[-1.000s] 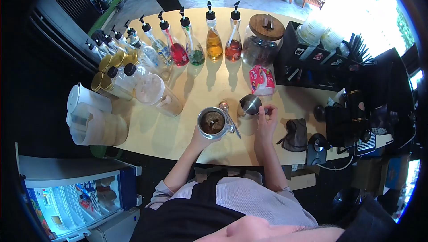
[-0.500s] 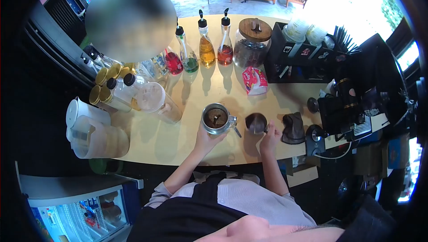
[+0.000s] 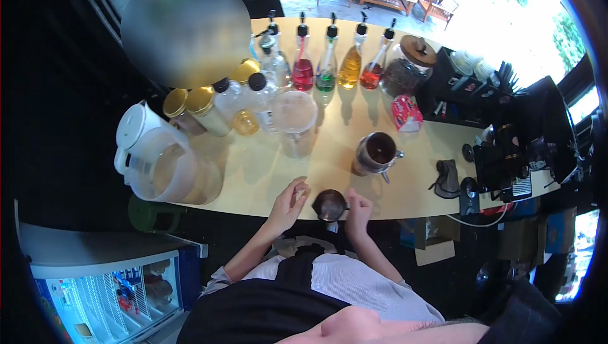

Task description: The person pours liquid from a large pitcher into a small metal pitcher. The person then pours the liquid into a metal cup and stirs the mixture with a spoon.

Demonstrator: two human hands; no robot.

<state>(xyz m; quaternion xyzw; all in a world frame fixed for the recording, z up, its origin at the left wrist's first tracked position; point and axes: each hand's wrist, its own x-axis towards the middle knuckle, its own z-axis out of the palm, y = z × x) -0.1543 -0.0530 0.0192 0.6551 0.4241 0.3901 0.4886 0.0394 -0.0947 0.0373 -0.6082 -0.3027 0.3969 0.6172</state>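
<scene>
My right hand (image 3: 359, 211) grips a dark, round cup-like piece (image 3: 330, 204) by its side, at the table's front edge. To its left hovers my left hand (image 3: 288, 206), fingers stretched out and slightly curled, holding nothing. Beyond my right hand stands a metal-rimmed canister (image 3: 379, 152) with a side clasp, its inside brown. Neither hand touches the canister.
A lidded clear plastic container (image 3: 295, 113) and a pitcher (image 3: 168, 170) stand on the left. Several pump bottles of coloured syrup (image 3: 326, 78) line the back beside a wooden-lidded jar (image 3: 408, 71). A pink packet (image 3: 406, 114) and a coffee machine (image 3: 506, 154) are on the right.
The canister has left my left hand and stands farther right on the table. My right hand has drawn the dark cup-like piece toward my body. The camera view has turned left.
</scene>
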